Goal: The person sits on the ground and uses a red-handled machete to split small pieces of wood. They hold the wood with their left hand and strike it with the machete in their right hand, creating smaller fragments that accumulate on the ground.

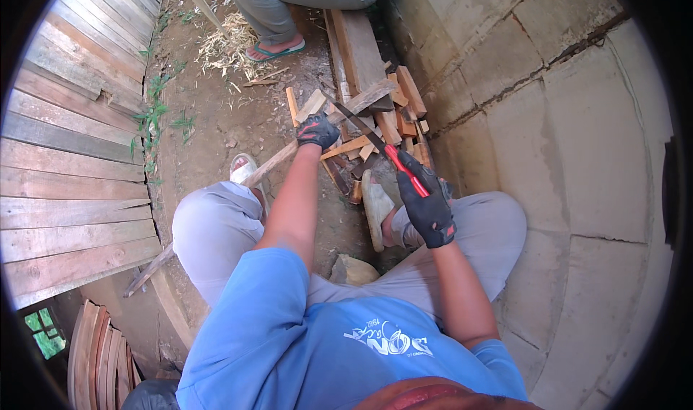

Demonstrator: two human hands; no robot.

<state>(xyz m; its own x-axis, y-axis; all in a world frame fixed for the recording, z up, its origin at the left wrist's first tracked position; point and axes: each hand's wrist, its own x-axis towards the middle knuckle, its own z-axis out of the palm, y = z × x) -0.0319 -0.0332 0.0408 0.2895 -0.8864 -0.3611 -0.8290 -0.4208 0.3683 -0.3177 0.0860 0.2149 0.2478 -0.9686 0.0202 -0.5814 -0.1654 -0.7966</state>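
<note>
We see the two hands apart: the left hand (317,131) closed over a long wooden batten (274,163), the right hand (427,209) wrapped round the handle of what appears to be a red-handled saw (392,154). The batten's long axis runs from lower left to upper right; the dark blade slants up-left, crossing it just beyond the left hand, the nearer one. Farther out, we note offcuts (388,130) beside the block wall (534,136).
</note>
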